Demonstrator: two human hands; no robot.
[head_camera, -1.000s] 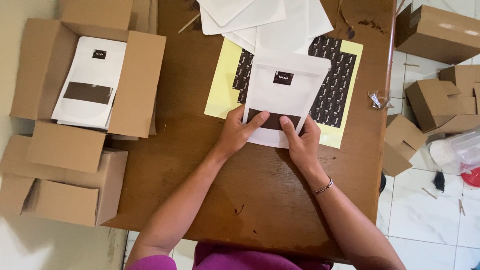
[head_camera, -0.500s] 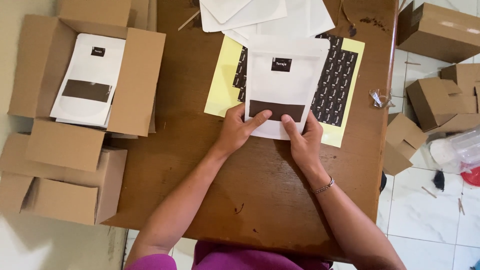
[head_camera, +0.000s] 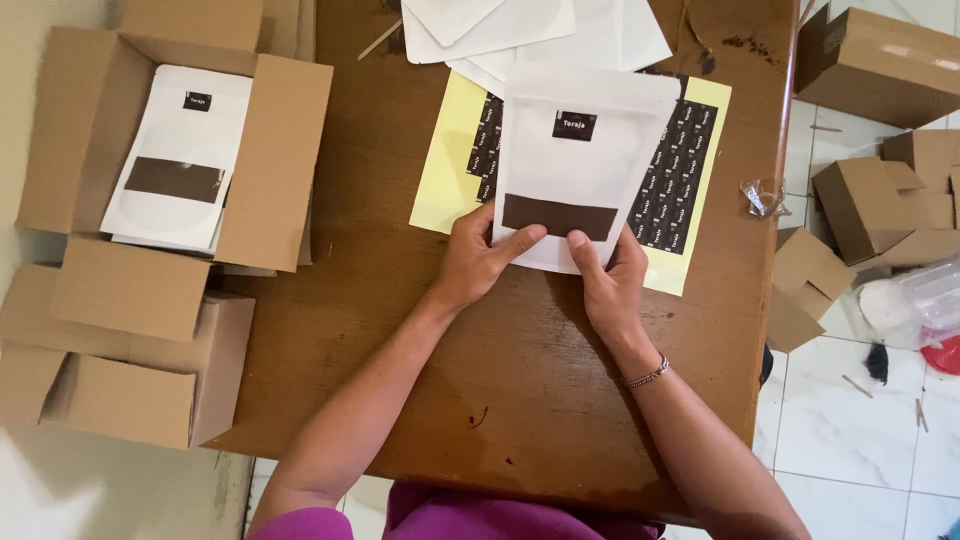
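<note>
Head view: both hands (thumbs on top) pinch pouch (head_camera: 580, 170).

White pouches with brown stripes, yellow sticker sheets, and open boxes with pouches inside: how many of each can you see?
White pouches with a brown stripe: 2, one held by the left hand and right hand at, one on top in the open box at
Yellow sticker sheets: 1
Open boxes with pouches inside: 1
Total: 4

Brown wooden table (head_camera: 400, 330), yellow sticker sheet (head_camera: 450, 160), white pouches (head_camera: 520, 30), labelled white pouch (head_camera: 580, 170)
</note>
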